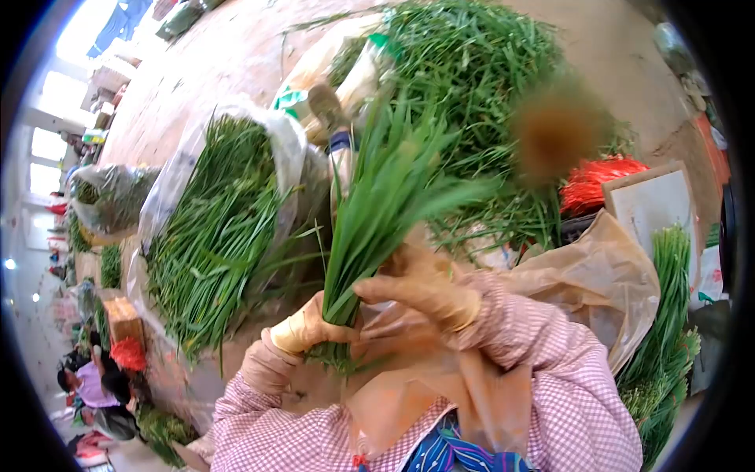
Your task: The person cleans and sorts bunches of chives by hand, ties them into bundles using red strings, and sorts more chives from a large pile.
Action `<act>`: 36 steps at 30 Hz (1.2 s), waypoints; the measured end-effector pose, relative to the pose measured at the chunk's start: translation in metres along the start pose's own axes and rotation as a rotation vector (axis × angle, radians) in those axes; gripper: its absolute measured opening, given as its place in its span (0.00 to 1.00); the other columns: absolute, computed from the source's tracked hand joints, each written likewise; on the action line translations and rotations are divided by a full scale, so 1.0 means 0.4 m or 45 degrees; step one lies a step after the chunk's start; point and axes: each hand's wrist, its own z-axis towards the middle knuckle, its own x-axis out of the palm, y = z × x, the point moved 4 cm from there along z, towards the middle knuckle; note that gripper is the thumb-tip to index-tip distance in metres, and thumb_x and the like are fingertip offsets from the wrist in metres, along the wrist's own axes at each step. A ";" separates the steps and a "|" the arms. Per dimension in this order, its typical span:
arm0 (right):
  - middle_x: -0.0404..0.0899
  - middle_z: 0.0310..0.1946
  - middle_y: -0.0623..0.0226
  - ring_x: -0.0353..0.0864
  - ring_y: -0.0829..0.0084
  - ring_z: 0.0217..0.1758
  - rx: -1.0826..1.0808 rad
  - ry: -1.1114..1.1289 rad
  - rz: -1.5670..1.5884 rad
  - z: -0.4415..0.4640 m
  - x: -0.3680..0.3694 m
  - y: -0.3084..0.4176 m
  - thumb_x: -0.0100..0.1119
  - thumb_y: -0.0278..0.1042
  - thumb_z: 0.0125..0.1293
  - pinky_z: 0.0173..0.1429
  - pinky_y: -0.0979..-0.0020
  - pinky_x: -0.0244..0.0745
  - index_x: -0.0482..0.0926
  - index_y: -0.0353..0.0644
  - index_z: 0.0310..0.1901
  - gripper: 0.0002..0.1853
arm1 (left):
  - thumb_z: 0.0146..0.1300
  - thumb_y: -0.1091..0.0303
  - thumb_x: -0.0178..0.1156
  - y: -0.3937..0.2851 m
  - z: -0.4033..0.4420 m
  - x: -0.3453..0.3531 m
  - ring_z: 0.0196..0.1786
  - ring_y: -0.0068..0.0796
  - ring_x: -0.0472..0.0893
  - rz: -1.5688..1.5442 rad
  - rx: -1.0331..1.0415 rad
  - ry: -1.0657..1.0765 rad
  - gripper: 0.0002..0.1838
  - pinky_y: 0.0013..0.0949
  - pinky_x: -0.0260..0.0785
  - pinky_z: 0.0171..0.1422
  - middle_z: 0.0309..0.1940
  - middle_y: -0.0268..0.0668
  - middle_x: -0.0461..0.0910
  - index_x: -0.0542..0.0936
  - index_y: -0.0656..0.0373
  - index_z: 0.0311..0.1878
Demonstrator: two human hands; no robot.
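Note:
Long green leaves form an upright bunch (366, 212) in front of my chest. My left hand (311, 325), in a tan glove, is wrapped round the lower end of the bunch. Beside the stems on the right is my right hand (417, 287), also gloved; its fingers reach to the bunch and are partly blurred, so their hold cannot be made out. A clear plastic bag (291, 145) full of similar leaves (216, 236) stands to the left. Behind the bunch lies a large loose heap of greens (472, 86).
Red ties (599, 182) lie at the right near a white board (653, 208). More green bundles (664, 315) stand at the far right. A brown plastic sheet (594, 271) covers my lap's right side. Other people (93, 385) are at the far lower left, near a cardboard box (122, 318).

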 end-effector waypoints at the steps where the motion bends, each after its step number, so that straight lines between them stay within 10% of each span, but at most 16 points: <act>1: 0.79 0.44 0.66 0.77 0.74 0.46 -0.003 0.115 -0.154 -0.014 -0.024 -0.006 0.67 0.30 0.58 0.52 0.72 0.74 0.76 0.38 0.51 0.20 | 0.46 0.75 0.69 0.033 -0.033 0.002 0.31 0.22 0.75 -0.094 -0.053 0.007 0.25 0.28 0.70 0.38 0.26 0.30 0.76 0.75 0.64 0.50; 5: 0.80 0.41 0.65 0.78 0.75 0.43 -0.003 -0.090 -0.628 -0.059 -0.185 -0.049 0.62 0.28 0.62 0.49 0.73 0.75 0.77 0.35 0.48 0.13 | 0.44 0.77 0.69 0.149 -0.110 0.024 0.27 0.22 0.73 -0.418 -0.192 0.063 0.29 0.28 0.69 0.34 0.24 0.31 0.74 0.73 0.66 0.53; 14: 0.82 0.33 0.65 0.81 0.75 0.35 -0.599 -0.405 -0.329 -0.086 -0.214 0.173 0.56 0.29 0.68 0.43 0.74 0.77 0.79 0.36 0.44 0.08 | 0.43 0.76 0.70 0.266 -0.102 -0.006 0.25 0.23 0.73 -0.496 -0.279 0.254 0.33 0.29 0.68 0.31 0.23 0.31 0.73 0.71 0.69 0.56; 24: 0.81 0.35 0.72 0.78 0.82 0.38 -0.240 0.077 -0.414 -0.015 -0.119 0.114 0.59 0.27 0.65 0.44 0.79 0.74 0.79 0.37 0.44 0.07 | 0.43 0.75 0.70 0.306 -0.091 -0.022 0.23 0.25 0.70 -0.618 -0.290 0.298 0.36 0.30 0.67 0.29 0.21 0.32 0.70 0.69 0.70 0.59; 36: 0.75 0.22 0.74 0.70 0.83 0.22 0.208 -0.049 -0.277 0.041 -0.069 -0.069 0.64 0.36 0.64 0.28 0.79 0.68 0.78 0.37 0.37 0.11 | 0.43 0.71 0.70 0.255 -0.091 0.007 0.21 0.26 0.70 -0.738 -0.382 0.211 0.40 0.30 0.65 0.29 0.21 0.32 0.70 0.66 0.69 0.63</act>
